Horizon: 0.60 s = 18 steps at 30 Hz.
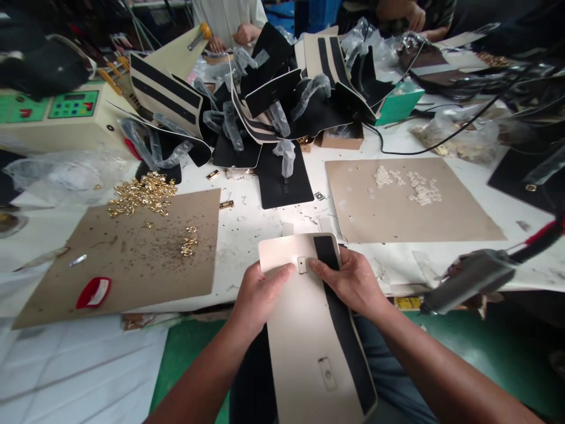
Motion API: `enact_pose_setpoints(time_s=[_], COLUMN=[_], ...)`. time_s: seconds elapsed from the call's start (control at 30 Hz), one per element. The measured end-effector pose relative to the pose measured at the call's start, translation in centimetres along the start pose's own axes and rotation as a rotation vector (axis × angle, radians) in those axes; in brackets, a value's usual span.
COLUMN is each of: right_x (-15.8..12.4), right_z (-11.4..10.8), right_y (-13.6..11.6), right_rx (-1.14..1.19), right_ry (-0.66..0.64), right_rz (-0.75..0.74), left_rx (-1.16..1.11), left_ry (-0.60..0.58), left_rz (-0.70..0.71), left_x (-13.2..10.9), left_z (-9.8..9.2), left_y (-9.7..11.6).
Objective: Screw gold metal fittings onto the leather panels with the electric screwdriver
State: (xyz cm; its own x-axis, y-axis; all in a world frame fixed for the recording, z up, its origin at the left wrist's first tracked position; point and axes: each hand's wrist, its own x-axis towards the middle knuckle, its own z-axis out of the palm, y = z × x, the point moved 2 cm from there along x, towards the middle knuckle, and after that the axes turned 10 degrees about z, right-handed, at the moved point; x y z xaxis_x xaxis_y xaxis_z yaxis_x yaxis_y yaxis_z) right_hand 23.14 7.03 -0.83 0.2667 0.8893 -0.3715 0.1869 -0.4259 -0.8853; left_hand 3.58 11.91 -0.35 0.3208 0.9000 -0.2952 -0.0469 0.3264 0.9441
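Note:
I hold a long beige panel with a black stripe over my lap, its top end resting at the table's front edge. My left hand grips its left edge, thumb pressed on the face beside a small square fitting. On the panel's right side my right hand is closed round the striped edge, its thumb touching the fitting from the right. A second small rectangular fitting sits lower on the panel.
A brown board at left carries gold metal parts and a red-and-white object. Another board at right holds small white pieces. A heap of striped and black panels fills the back. A grey tool lies at right. Other people's hands show at the far edge.

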Motion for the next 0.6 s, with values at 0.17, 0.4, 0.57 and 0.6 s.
enact_pose_setpoints(time_s=[0.17,0.4,0.57,0.6], right_x=[-0.9,-3.0,-4.3,-4.6], right_z=[-0.5,-1.6,-2.8,-3.1], right_y=[-0.2,-0.6,-0.7,-0.8], right_rx=[0.281,0.505,0.598,0.616], right_ry=[-0.158,-0.250,-0.261,-0.264], right_rz=[0.070,0.138,0.079,0.060], left_rx=[-0.079,-0.083,-0.071,-0.061], left_ry=[-0.024,-0.087,-0.106,-0.105], left_rz=[-0.039,-0.035,0.005,0.018], left_x=[-1.2,-3.0,-4.1,-4.3], left_z=[0.8,2.3,3.5,3.8], left_y=[1.2,2.7,3.7,4.0])
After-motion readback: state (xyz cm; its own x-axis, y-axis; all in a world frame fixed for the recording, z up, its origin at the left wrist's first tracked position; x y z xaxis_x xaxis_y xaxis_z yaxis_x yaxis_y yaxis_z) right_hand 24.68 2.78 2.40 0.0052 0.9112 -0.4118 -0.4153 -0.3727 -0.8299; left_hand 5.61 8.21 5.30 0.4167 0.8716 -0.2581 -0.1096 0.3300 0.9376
